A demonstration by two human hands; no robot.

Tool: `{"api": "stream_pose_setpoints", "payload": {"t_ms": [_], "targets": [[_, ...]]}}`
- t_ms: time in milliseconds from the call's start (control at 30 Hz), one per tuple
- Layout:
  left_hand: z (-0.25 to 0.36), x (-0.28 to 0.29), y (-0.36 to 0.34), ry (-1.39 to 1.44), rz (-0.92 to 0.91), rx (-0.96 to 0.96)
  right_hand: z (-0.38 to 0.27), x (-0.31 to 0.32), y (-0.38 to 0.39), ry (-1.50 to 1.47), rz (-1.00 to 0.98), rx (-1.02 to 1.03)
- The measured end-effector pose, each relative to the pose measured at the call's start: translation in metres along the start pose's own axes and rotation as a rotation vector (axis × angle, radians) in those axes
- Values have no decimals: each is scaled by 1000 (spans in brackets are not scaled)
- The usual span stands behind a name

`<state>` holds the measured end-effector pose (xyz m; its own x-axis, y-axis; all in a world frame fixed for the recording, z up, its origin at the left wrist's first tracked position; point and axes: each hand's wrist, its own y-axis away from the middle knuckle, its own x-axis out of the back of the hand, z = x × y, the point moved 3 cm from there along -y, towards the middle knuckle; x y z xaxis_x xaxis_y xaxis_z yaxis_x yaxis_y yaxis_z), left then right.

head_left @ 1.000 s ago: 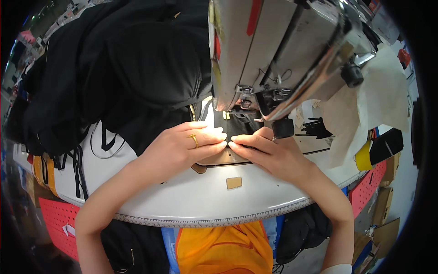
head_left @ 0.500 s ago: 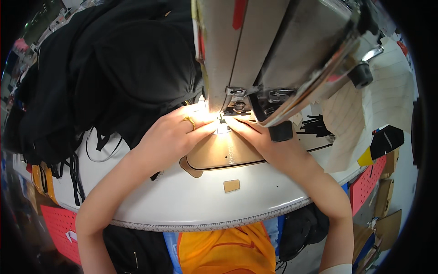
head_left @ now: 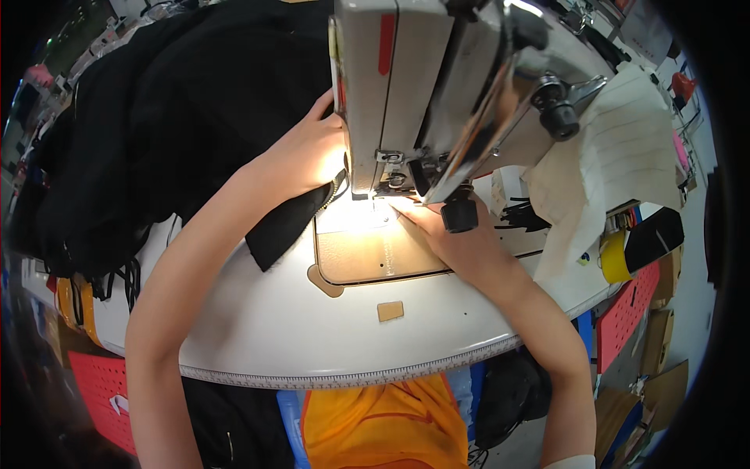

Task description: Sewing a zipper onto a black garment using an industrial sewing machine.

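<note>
A sewing machine point(head_left: 383, 102) with a lit needle area stands at the middle. My left hand point(head_left: 308, 156) has moved to the left side of its head, over a black garment point(head_left: 195, 117); one finger stretches out there, while the other fingertips are hidden behind the machine. Below that hand a flap of black cloth with a metal zip point(head_left: 331, 195) hangs over the edge of the tan machine plate point(head_left: 355, 254). My right hand point(head_left: 469, 242) lies on the plate, a finger stretched toward the needle; the machine's black knob hides part of it. No held thing shows in it.
A small tan piece point(head_left: 391, 311) lies on the white table point(head_left: 312, 344), whose front edge carries a measuring tape point(head_left: 328, 381). To the right are black scraps point(head_left: 527, 215), pale wrinkled sheeting point(head_left: 617, 164) and a yellow roll point(head_left: 616, 256). Black cords point(head_left: 129, 281) dangle at left.
My left hand has left the needle and moved away from me along the machine's left side. Black cloth with a zip now lies nearer the plate. My right hand stays near the needle.
</note>
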<state>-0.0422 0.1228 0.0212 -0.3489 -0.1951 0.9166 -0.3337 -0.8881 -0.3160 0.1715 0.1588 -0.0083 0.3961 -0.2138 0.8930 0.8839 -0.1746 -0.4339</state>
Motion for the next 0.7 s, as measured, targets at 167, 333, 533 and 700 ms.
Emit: {"api": "stream_pose_setpoints", "payload": {"t_ms": [167,333,533,700], "targets": [[21,8,31,-505,88,-185,-16,19,7,-173,149,46],[126,0,87,-777,-302,-22,-47,25,7,-113,112,241],[134,39,61,-340,-309,-315,-36,10,16,-338,86,201],[101,24,80,-217,-362,-73,1,56,72,-86,23,-11]]}}
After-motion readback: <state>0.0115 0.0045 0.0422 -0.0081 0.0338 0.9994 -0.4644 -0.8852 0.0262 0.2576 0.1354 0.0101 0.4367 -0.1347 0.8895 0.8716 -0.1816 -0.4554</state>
